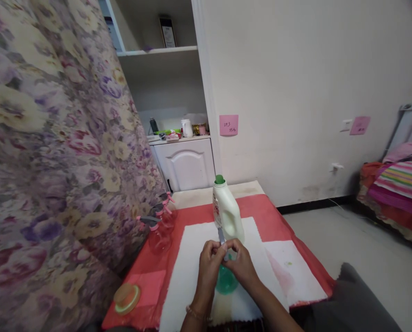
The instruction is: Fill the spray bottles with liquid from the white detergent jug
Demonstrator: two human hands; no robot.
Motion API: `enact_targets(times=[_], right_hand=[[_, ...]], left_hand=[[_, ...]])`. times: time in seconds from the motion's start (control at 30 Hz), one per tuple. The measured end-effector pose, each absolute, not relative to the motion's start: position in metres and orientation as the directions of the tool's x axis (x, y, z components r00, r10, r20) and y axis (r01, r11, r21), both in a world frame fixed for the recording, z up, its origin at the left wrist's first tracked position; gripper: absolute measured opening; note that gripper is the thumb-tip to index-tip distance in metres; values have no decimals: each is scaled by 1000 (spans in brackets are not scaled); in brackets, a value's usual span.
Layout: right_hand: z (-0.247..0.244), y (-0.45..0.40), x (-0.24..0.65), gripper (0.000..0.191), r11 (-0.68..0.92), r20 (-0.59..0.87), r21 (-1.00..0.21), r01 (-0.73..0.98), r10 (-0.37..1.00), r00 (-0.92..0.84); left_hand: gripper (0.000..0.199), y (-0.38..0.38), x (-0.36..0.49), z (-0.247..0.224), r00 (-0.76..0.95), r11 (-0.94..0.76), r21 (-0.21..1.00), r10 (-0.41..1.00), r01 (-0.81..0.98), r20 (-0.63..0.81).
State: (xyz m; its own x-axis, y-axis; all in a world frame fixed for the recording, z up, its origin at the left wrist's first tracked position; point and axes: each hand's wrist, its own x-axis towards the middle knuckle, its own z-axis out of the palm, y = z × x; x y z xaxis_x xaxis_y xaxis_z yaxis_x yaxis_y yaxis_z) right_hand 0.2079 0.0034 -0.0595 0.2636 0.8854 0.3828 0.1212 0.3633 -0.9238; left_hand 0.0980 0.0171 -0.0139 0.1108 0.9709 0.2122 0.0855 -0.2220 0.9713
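My left hand (pixel 210 263) and my right hand (pixel 242 265) meet at the top of a small green see-through spray bottle (pixel 227 281). Fingers of both hands are closed round its grey spray head (pixel 221 236), whose tip sticks up and away from me; the join with the bottle is mostly hidden. The bottle stands upright on a white cloth (pixel 188 258). Just behind my hands is a large pale-green detergent jug (pixel 231 212) with a handle and a green piece in its mouth.
Several clear spray bottles with pink and grey heads (pixel 159 237) stand at the table's left edge, beside a floral curtain (pixel 53 152). A round lid-like cap (pixel 126 297) lies at front left on the red tablecloth (pixel 146 267). Stained white paper (pixel 292 267) lies right.
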Motion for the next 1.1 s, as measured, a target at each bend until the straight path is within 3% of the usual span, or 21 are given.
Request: enact_targets(times=[0.1,0.2,0.37,0.47,0.57,0.7,0.9,1.1], right_hand=[[-62,3,205,19,343,365,-931,127,879,306],[-62,1,206,24,379,393,-920,104,890,231],[-62,0,208,10,383,400,-917,113,880,258],[-62,-1,207,19,363,382,-924,120,878,287],[-61,-2,210,26,387,399,-917,94,893,208],[-62,-1,211,13,391,399,-917,79,895,201],[-62,0,209,20,378,387,-922,84,899,205],[-61,0,209,10,376,399,-917,135,884,243]], left_hand=[[34,17,97,-13,106,-226,969,971,95,216],[35,16,97,-13,112,-225,970,970,93,215],[33,15,98,-14,104,-225,970,971,90,216],[33,14,97,-16,110,-218,972,972,86,208],[33,14,97,-17,116,-215,974,972,79,205],[32,14,98,-16,94,-215,974,974,74,208],[33,13,98,-15,113,-210,976,973,59,203],[35,13,98,-11,117,-197,979,975,57,189]])
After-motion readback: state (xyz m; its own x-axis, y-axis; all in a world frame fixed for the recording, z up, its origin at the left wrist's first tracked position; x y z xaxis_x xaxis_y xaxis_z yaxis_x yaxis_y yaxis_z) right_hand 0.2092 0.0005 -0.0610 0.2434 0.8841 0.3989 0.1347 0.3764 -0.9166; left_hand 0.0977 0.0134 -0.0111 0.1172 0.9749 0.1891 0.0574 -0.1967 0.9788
